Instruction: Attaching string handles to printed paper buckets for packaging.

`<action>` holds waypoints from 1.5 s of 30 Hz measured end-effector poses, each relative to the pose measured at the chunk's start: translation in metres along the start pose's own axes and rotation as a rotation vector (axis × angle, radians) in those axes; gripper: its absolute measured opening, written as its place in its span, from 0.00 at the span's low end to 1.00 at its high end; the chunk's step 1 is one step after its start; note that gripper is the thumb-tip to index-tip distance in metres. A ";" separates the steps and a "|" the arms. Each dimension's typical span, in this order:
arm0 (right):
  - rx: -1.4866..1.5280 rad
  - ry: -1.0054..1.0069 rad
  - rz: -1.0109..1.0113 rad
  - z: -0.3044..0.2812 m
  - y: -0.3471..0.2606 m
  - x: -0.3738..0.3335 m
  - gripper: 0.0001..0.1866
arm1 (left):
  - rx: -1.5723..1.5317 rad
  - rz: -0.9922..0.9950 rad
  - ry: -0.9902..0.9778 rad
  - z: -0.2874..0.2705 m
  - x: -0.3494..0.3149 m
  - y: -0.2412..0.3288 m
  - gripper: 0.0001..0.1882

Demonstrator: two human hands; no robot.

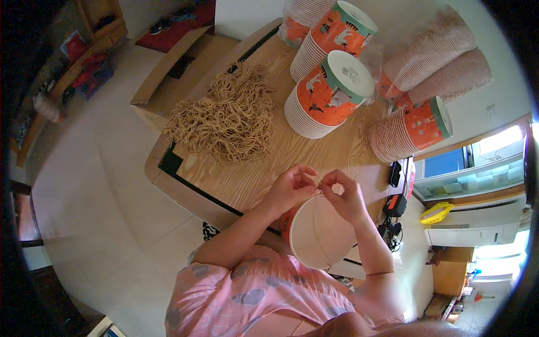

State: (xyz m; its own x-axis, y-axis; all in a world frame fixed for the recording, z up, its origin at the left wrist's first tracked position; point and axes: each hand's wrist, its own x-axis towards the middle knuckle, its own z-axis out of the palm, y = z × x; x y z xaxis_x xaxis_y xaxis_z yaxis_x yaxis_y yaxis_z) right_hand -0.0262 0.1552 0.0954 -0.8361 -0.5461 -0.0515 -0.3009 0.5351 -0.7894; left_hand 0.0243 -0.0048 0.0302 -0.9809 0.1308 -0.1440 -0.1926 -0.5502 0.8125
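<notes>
A paper bucket (300,238), white inside and orange outside, is tilted against my body at the table edge with its mouth facing up. A thin tan cord (316,224) runs across its opening toward the far rim. My left hand (295,190) pinches at the cord's end by that rim, thumb against fingertips. Close beside it, my right hand (343,196) also pinches the cord there, with the fingertips of both hands nearly touching. The exact spot between the fingertips is too small to make out. Beyond my left hand lies a heap of tan cords (227,118).
Stacks of orange buckets with green bases (323,98) stand upside down on the wooden table (213,182). Plastic-wrapped stacks (432,48) lean by the wall. An open cardboard box (168,78) is at the far left. A black-and-red device (394,205) sits at the right edge.
</notes>
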 end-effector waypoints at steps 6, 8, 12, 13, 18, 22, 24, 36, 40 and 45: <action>-0.005 -0.005 -0.008 0.002 0.010 0.001 0.05 | -0.059 -0.022 0.026 0.001 -0.001 -0.003 0.14; 0.004 -0.014 0.000 0.002 0.006 0.002 0.05 | 0.003 0.006 0.018 -0.002 -0.002 -0.006 0.12; -0.010 -0.033 -0.011 0.003 0.008 0.002 0.05 | 0.099 0.075 0.077 -0.001 0.000 -0.016 0.09; -0.006 -0.031 -0.003 0.003 0.008 0.002 0.05 | 0.100 0.066 0.074 -0.001 0.000 -0.017 0.09; -0.008 -0.055 -0.002 0.001 0.003 0.002 0.06 | 0.255 0.104 0.134 -0.002 -0.001 -0.013 0.08; 0.029 -0.048 0.035 0.002 -0.001 0.001 0.06 | 0.180 0.099 0.107 -0.003 -0.002 -0.014 0.08; -0.002 -0.053 0.022 0.002 -0.003 0.001 0.06 | 0.099 0.064 0.113 -0.001 -0.003 -0.010 0.07; 0.030 -0.049 0.032 0.004 0.000 0.002 0.07 | 0.167 0.134 0.132 -0.003 -0.002 -0.014 0.05; -0.025 -0.069 -0.003 0.002 0.005 0.003 0.08 | 0.143 0.113 0.138 -0.002 -0.001 -0.012 0.04; -0.002 -0.038 0.044 0.003 0.005 0.002 0.07 | 0.082 0.136 0.137 -0.006 0.001 -0.020 0.04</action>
State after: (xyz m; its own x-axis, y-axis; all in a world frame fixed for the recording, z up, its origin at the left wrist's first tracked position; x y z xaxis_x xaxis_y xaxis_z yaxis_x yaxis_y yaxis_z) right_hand -0.0277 0.1546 0.0898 -0.8304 -0.5463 -0.1096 -0.2653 0.5606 -0.7845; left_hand 0.0274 0.0009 0.0104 -0.9933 -0.0567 -0.1007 -0.0608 -0.4853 0.8722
